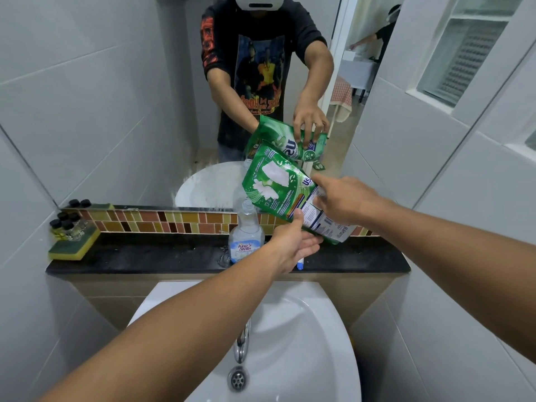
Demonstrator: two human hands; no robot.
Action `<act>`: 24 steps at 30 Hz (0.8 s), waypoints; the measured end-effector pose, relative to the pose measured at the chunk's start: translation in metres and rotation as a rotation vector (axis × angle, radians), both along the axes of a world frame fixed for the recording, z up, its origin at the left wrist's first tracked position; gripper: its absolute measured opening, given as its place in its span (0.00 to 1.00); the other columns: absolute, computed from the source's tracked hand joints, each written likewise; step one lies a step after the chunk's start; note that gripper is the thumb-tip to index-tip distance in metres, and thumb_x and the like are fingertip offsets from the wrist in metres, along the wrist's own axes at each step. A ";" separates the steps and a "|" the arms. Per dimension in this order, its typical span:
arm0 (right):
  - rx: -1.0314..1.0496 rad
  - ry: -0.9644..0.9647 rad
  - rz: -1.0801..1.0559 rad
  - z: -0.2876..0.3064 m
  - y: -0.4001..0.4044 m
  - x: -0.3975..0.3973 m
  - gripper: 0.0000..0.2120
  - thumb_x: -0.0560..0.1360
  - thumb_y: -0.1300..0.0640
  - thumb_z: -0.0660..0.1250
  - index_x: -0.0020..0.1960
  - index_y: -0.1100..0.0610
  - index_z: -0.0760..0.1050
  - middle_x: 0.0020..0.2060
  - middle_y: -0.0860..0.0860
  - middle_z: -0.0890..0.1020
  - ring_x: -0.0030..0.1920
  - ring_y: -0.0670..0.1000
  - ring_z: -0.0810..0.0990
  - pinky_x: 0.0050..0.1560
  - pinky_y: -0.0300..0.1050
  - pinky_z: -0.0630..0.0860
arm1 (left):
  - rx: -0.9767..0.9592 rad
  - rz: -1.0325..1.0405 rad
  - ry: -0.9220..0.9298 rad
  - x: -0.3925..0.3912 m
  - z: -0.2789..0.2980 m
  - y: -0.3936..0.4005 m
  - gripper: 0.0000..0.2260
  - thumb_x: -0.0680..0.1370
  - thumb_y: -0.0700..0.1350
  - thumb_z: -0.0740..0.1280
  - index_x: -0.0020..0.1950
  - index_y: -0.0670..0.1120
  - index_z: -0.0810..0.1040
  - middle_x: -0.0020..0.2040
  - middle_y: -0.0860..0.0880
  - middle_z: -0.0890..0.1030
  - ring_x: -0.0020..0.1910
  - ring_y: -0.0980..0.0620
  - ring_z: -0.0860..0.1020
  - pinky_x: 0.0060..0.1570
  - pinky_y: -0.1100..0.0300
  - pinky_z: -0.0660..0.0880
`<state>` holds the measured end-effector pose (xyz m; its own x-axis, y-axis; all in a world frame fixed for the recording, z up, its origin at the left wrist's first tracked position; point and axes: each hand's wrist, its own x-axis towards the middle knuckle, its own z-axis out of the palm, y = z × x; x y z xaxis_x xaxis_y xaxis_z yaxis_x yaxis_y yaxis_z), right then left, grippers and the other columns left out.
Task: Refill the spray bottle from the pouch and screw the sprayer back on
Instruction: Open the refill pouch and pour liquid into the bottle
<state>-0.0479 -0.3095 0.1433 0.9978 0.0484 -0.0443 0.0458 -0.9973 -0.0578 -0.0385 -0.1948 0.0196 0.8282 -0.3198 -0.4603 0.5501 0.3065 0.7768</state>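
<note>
Both hands grip the floppy, slick pouch (285, 195), left hand (293, 242) under the base, right hand (342, 201) pinching the side, tilted over the light open bottle (246, 236) mid-worktop (145, 256).

— Left hand (293, 245)?
— Arm stretched forward, palm turned up, thumb pressed on top, fingers curled beneath: a pinch grip.
— Right hand (345, 201)?
— Arm extended from the right, palm down, fingers closed in a grip, index straight.

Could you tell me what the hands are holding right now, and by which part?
Both hands hold the green pouch by its lower end: left hand underneath, right hand on top.
</note>
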 end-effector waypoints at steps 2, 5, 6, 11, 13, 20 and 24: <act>-0.010 0.010 -0.001 0.002 0.002 0.000 0.17 0.86 0.49 0.59 0.74 0.43 0.63 0.55 0.56 0.82 0.51 0.58 0.79 0.52 0.58 0.81 | 0.001 0.000 -0.004 -0.001 0.002 0.001 0.29 0.83 0.60 0.58 0.74 0.39 0.71 0.61 0.38 0.82 0.52 0.46 0.86 0.48 0.54 0.85; -0.014 0.010 0.002 0.004 0.004 -0.001 0.16 0.86 0.50 0.58 0.73 0.43 0.64 0.54 0.56 0.82 0.50 0.59 0.79 0.52 0.58 0.81 | -0.006 0.000 0.000 -0.002 0.003 0.001 0.29 0.83 0.60 0.58 0.73 0.39 0.72 0.61 0.38 0.83 0.53 0.46 0.86 0.48 0.54 0.85; -0.016 0.008 0.004 0.004 0.004 -0.001 0.16 0.86 0.50 0.58 0.72 0.43 0.65 0.53 0.56 0.82 0.50 0.59 0.79 0.52 0.58 0.81 | -0.011 0.002 0.003 -0.003 0.003 0.001 0.29 0.83 0.60 0.58 0.73 0.39 0.72 0.61 0.38 0.83 0.53 0.46 0.86 0.47 0.54 0.85; -0.044 -0.010 0.015 0.006 0.005 0.000 0.17 0.86 0.50 0.58 0.73 0.42 0.64 0.53 0.55 0.82 0.48 0.58 0.79 0.47 0.55 0.81 | -0.037 0.001 0.011 -0.004 0.006 0.001 0.29 0.83 0.60 0.59 0.73 0.39 0.71 0.62 0.37 0.83 0.54 0.45 0.86 0.48 0.54 0.85; -0.050 -0.014 0.014 0.007 0.005 0.001 0.16 0.86 0.51 0.58 0.73 0.42 0.64 0.54 0.55 0.82 0.48 0.58 0.79 0.47 0.54 0.81 | -0.047 -0.001 0.014 -0.004 0.007 0.001 0.28 0.83 0.60 0.59 0.73 0.39 0.71 0.63 0.37 0.82 0.56 0.44 0.85 0.49 0.53 0.85; -0.062 -0.034 0.026 0.009 0.006 0.005 0.15 0.86 0.51 0.57 0.71 0.44 0.65 0.50 0.55 0.80 0.49 0.59 0.77 0.43 0.52 0.76 | -0.059 -0.002 0.021 -0.004 0.011 0.002 0.26 0.84 0.59 0.57 0.73 0.40 0.72 0.65 0.37 0.82 0.61 0.43 0.83 0.52 0.52 0.83; -0.078 -0.052 0.017 0.009 0.009 0.007 0.15 0.85 0.51 0.57 0.71 0.43 0.65 0.45 0.53 0.76 0.46 0.59 0.76 0.40 0.50 0.72 | -0.065 0.002 0.024 -0.004 0.014 0.003 0.27 0.84 0.59 0.57 0.73 0.40 0.72 0.65 0.37 0.82 0.61 0.42 0.83 0.55 0.51 0.82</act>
<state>-0.0408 -0.3006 0.1519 0.9980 0.0636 0.0030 0.0635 -0.9977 0.0229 -0.0427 -0.1922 0.0334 0.8177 -0.3481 -0.4584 0.5678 0.3569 0.7418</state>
